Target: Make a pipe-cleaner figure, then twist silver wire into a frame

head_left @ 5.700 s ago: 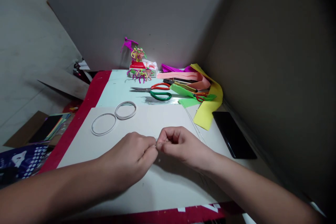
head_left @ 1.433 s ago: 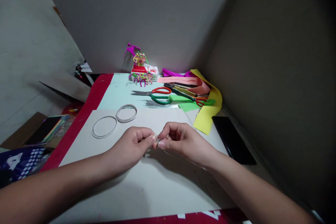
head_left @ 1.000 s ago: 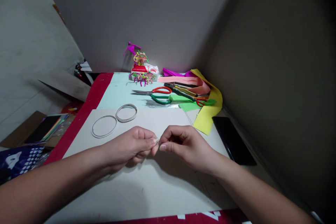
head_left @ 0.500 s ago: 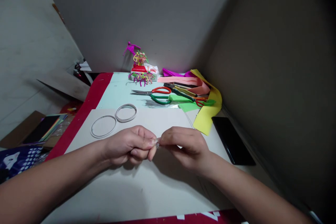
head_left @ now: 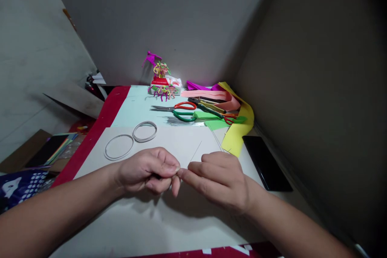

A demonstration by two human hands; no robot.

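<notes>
Wire [head_left: 196, 150], thin, straight; left hand [head_left: 148, 170]: fingers pinching it; right hand [head_left: 216, 179]: hold unclear.

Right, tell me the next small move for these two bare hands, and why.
Perhaps the left bare hand should pinch firmly while the right bare hand bends in the thin, straight, dark wire: its far end juts out free, its near end disappears behind the right hand, and the hands' tips appear to touch.

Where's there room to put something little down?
The pale flat board has bare room between the left hand and the near dark red cloth edge. A smaller patch lies between the round grey wire coils and thin straight wire. Crowded: back right, with red-and-green-handled scissors, dark-headed pliers, yellow fabric strip.
</notes>
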